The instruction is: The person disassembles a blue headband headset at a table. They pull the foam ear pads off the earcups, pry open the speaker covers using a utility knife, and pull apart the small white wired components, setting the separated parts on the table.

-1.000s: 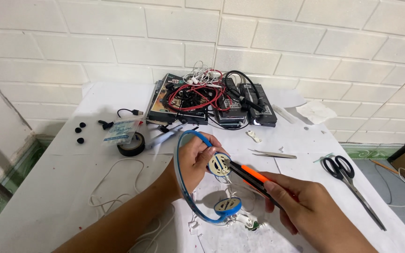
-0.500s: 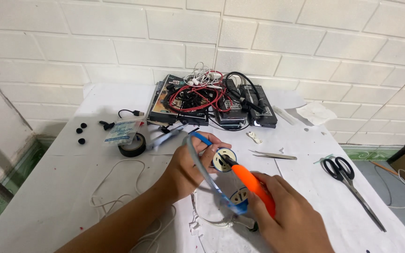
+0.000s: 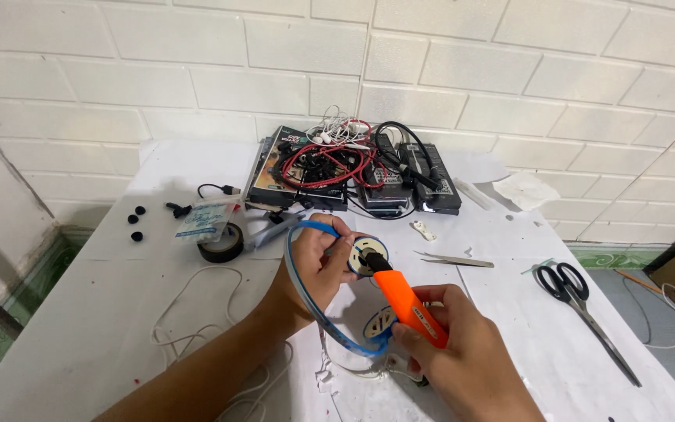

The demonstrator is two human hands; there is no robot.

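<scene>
Left hand (image 3: 318,266) gripping blue headband headset (image 3: 306,305) above white table (image 3: 103,312), right hand (image 3: 451,355) clasping orange-handled tool (image 3: 404,301), now lifting further upright than moments earlier, tip pressing into round earpiece (image 3: 367,255), suggesting contact work proceeding.

White table (image 3: 80,344) with scissors (image 3: 580,301), tweezers (image 3: 455,260), tape roll (image 3: 222,243), loose white cable (image 3: 189,328).

My left hand (image 3: 318,262) gripped a blue plastic headband (image 3: 306,301) beside its round white earpiece (image 3: 367,255), while my right hand (image 3: 455,355) pressed an orange-handled tool (image 3: 408,305) against it over the white table (image 3: 80,328).
</scene>
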